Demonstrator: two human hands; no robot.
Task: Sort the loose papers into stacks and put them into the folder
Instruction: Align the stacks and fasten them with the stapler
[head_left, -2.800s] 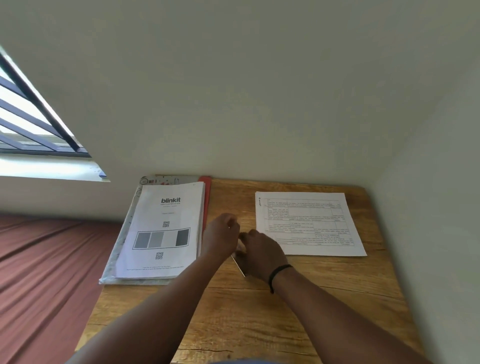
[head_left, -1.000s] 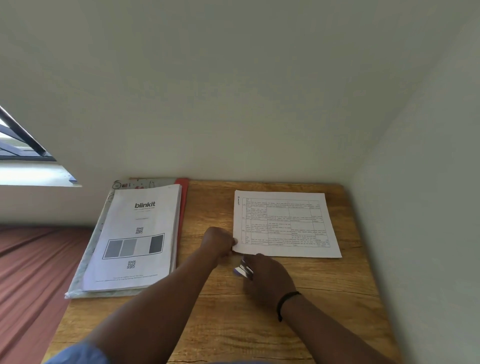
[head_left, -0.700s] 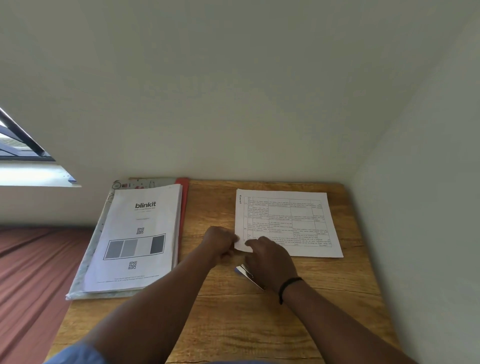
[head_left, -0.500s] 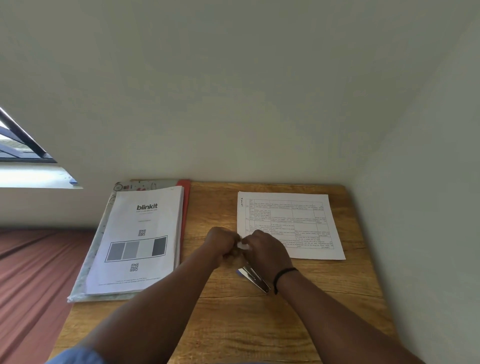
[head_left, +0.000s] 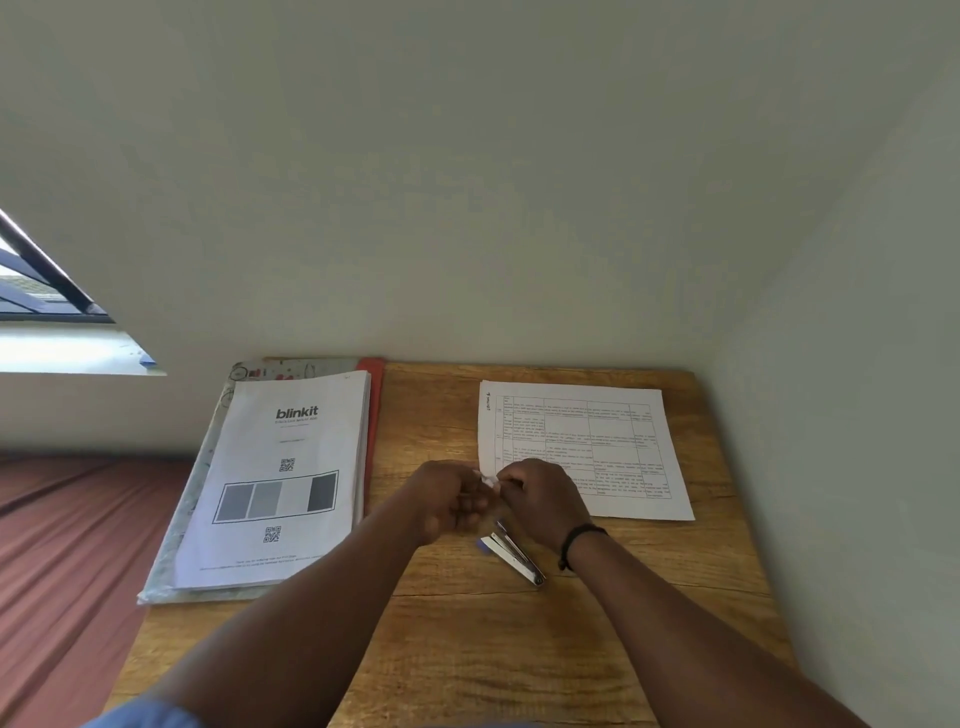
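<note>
Both hands meet at the near left corner of the white printed sheet w/ a ruled table, which lies flat on the right side of the wooden table. The left hand and the right hand, black band at its wrist, have fingers curled in tight round that corner, pinching a small white bit between them; whether it's one sheet or several there I can't tell. A small silver stapler w/ a blue end lies on the wood just under the right wrist, not held. Over on the left, a thick white stack topped by a "blinkit" cover page sits squared up on a pale patterned folder, a red edge showing beside it, prob. another folder or a cover. Judging by that, sorting looks mostly done: two neat piles, nothing scattered about. The hands seem to be fixing up the corner of the right pile, perhaps for stapling. Still left, I'd say: the tabled sheets aren't in any folder yet, and the big stack only rests on top of one, so filing remains.
</note>
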